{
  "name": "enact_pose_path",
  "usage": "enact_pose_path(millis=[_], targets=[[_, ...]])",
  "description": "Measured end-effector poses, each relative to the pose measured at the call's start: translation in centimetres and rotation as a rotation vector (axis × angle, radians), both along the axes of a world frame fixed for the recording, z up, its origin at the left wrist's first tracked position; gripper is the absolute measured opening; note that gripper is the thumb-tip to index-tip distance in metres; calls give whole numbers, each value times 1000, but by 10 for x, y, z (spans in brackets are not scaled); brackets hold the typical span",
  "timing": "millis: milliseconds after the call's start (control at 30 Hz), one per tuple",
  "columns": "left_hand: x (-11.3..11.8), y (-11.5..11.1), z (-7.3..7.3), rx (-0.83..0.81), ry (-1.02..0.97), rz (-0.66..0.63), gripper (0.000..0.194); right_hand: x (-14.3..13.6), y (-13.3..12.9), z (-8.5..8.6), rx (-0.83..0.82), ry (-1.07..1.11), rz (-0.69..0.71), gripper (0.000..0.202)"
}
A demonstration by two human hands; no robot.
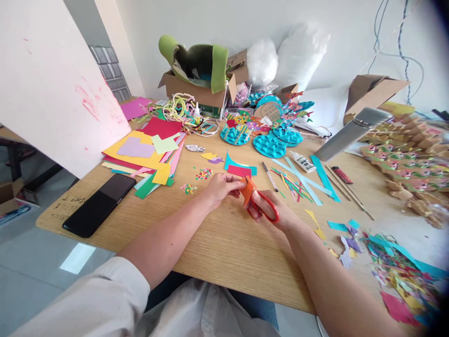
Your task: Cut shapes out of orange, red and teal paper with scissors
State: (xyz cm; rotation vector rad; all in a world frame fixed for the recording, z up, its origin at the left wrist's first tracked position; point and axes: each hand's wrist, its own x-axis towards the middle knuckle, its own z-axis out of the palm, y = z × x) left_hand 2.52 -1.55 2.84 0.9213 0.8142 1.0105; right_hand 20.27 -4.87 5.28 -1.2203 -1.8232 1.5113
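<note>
Over the middle of the wooden table, my left hand (224,188) pinches a small piece of orange paper (248,191). My right hand (272,208) grips a pair of red-handled scissors (271,211), with fingers through the loops. The blades meet the orange paper and are mostly hidden behind it. Just beyond the hands lie a red paper piece (239,171) and a blue paper scrap (231,160). To the left of my left hand are small heaps of colored paper bits (204,174). A pen (270,176) rests past my right hand.
Stacked colored paper (136,154) and a black phone (101,203) lie left. Thin paper strips (289,184), a glue bottle (302,161) and a grey flask (351,133) are right. Paper scraps (403,276) pile at the near right. Blue egg-tray discs (269,145) sit behind.
</note>
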Motion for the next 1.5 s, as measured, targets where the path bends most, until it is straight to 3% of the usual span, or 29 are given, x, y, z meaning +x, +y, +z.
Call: enact_pose_path(millis=[1500], targets=[[-1,3,-6,18,-14,-30,31,-1,1,-2,-29,0,-53,62]])
